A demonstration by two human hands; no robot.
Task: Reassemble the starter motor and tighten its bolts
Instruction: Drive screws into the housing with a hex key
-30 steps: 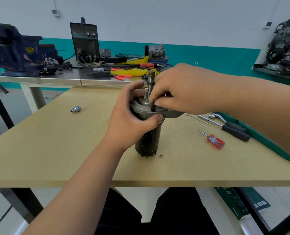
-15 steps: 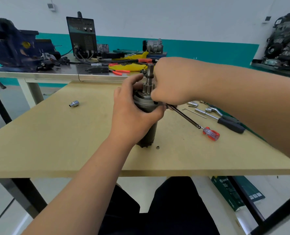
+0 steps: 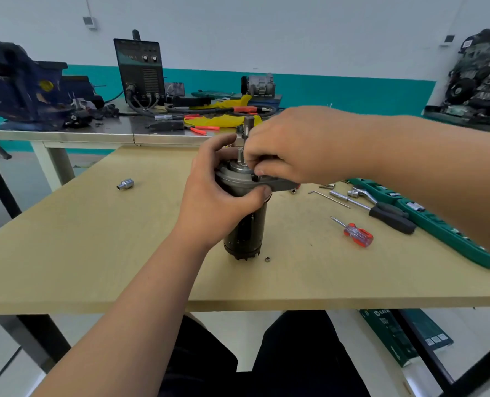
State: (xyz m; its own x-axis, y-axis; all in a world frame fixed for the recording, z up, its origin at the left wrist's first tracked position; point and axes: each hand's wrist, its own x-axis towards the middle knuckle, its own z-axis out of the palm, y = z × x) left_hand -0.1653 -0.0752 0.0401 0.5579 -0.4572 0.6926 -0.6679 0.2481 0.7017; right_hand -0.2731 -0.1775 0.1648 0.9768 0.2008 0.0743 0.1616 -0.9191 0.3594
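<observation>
The starter motor stands upright on the wooden table, black body down and its toothed shaft pointing up. My left hand grips the grey upper housing from the left, thumb pressed on the front of the flange. My right hand reaches over from the right, and its fingertips pinch a small dark bolt at the top of the flange beside the shaft. A loose small nut lies on the table by the motor's base.
To the right lie a red-handled screwdriver, a hex key, a black-handled driver and a green tool case. A socket sits at the left. Behind, a metal table holds a welder and a blue vise.
Both hands stay on the motor. The right hand's fingers have shifted a little at the flange, and the camera has moved slightly.
</observation>
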